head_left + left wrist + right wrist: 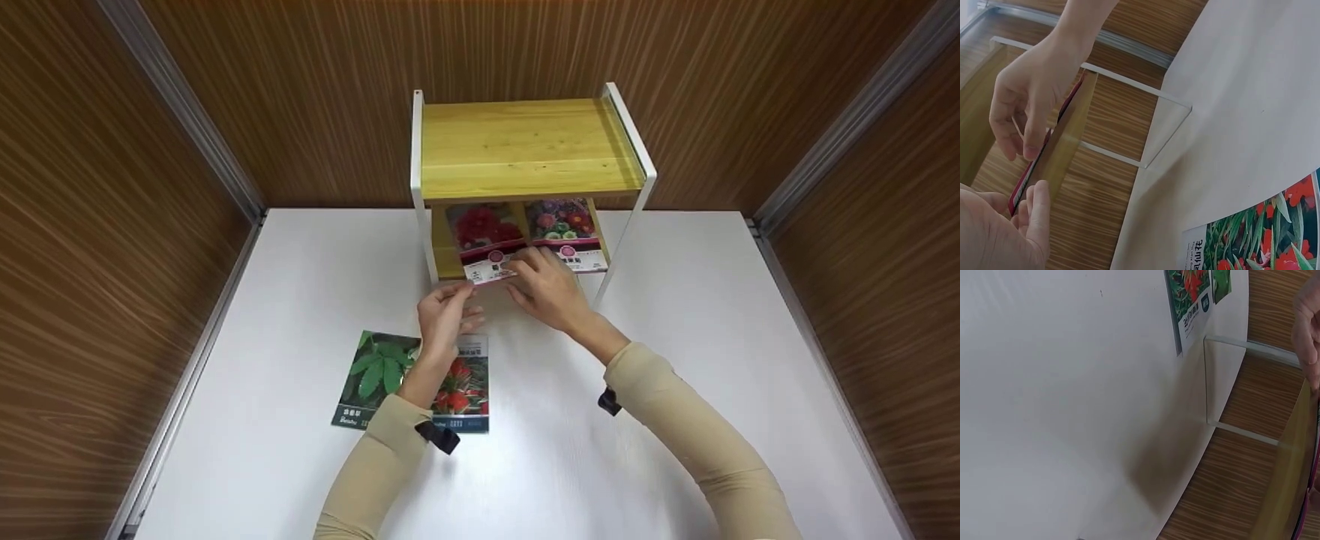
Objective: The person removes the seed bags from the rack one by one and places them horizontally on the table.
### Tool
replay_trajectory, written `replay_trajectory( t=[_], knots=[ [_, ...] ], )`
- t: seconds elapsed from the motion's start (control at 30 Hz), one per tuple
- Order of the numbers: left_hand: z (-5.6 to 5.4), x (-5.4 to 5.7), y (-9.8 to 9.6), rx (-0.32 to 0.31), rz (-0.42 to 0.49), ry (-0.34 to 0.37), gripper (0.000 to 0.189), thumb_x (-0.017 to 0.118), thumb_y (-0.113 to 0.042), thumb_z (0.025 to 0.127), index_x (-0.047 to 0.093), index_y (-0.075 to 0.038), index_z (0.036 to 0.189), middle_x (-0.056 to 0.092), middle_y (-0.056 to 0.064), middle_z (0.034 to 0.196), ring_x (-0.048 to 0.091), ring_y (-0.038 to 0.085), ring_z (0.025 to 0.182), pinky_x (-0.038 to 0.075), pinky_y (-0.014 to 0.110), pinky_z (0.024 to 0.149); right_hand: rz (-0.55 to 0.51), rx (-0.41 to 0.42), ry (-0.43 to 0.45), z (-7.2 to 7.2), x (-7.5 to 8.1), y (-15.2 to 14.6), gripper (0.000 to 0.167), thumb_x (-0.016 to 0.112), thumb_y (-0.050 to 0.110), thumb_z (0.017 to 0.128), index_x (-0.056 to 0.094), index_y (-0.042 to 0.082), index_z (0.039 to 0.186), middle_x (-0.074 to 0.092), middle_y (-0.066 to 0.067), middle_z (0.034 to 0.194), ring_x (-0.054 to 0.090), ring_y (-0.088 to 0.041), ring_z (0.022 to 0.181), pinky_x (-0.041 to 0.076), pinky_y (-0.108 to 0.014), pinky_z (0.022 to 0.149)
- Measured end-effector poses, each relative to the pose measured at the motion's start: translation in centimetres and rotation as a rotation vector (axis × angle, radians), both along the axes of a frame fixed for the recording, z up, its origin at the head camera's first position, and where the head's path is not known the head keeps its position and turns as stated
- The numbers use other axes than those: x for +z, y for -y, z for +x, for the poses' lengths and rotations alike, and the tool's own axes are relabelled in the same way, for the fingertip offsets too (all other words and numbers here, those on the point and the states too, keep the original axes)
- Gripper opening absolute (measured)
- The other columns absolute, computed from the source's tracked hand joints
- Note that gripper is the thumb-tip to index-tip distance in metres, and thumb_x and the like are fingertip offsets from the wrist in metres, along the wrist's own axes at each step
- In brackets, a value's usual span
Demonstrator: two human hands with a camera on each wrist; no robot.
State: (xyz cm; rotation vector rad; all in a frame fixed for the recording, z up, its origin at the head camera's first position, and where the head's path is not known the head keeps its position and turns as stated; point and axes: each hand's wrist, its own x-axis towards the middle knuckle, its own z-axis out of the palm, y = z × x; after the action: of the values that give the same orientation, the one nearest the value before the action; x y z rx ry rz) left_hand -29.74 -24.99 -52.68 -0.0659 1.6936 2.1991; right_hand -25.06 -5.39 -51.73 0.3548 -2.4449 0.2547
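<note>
A seed packet with dark red flowers [487,229] leans on the lower wooden shelf, its white bottom edge at the shelf's front. My left hand [442,319] pinches its lower left corner between thumb and fingers. Over its lower right part is my right hand [553,292], fingers loosely bent, fingertips at the packet's face. The left wrist view has the right hand [1036,84] above the packet edge [1024,183], thumb and fingers apart. To the right, a second packet with mixed pink flowers [566,225] lies on the same shelf, partly behind the right hand.
The white-framed rack has a bare upper wooden shelf [525,142] above the packets. On the white table [675,337] lie a green-leaf packet [379,371] and a red-flower packet [469,390], partly under the left forearm. Wood-grain panels [345,75] enclose the table's back and sides.
</note>
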Motion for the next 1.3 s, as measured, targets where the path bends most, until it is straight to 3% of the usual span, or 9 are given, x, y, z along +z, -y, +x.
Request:
replay_trajectory(
  t=[0.43,0.77,1.0,1.3],
  knots=[
    [-0.2,0.1,-0.3,0.015,0.055,-0.012,0.016,0.073,-0.009,0.097,0.073,0.001,0.109,0.077,0.006,0.092,0.074,0.015,0.068,0.066,0.026,0.062,0.037,0.025,0.032,-0.5,-0.4,-0.5,0.011,0.075,0.011,0.097,0.071,0.012,0.108,0.070,-0.009,0.112,0.066,-0.029,0.102,0.062,-0.044,0.088],
    [-0.5,0.1,-0.2,0.019,0.061,-0.004,0.013,0.072,-0.006,0.097,0.072,0.003,0.107,0.076,0.005,0.088,0.073,0.013,0.065,0.067,0.027,0.062,0.075,0.004,0.032,-0.6,-0.4,-0.2,0.011,0.072,0.007,0.098,0.074,0.013,0.107,0.070,-0.009,0.110,0.066,-0.029,0.100,0.062,-0.045,0.088],
    [-0.3,-0.1,0.4,-0.005,0.012,-0.008,0.018,0.072,-0.009,0.097,0.071,0.002,0.112,0.077,0.007,0.093,0.072,0.012,0.066,0.067,0.027,0.065,0.110,0.007,0.002,-0.4,-0.6,0.1,0.009,0.074,0.006,0.097,0.075,0.012,0.103,0.070,-0.009,0.108,0.065,-0.029,0.099,0.061,-0.043,0.089],
    [-0.3,-0.4,1.0,-0.016,0.008,-0.044,0.023,0.073,-0.013,0.098,0.071,0.002,0.115,0.077,0.006,0.097,0.074,0.015,0.067,0.066,0.026,0.062,0.116,-0.008,-0.022,0.1,-1.0,0.6,0.008,0.075,0.011,0.097,0.076,0.014,0.105,0.069,-0.008,0.106,0.065,-0.028,0.100,0.062,-0.043,0.089]
  ],
)
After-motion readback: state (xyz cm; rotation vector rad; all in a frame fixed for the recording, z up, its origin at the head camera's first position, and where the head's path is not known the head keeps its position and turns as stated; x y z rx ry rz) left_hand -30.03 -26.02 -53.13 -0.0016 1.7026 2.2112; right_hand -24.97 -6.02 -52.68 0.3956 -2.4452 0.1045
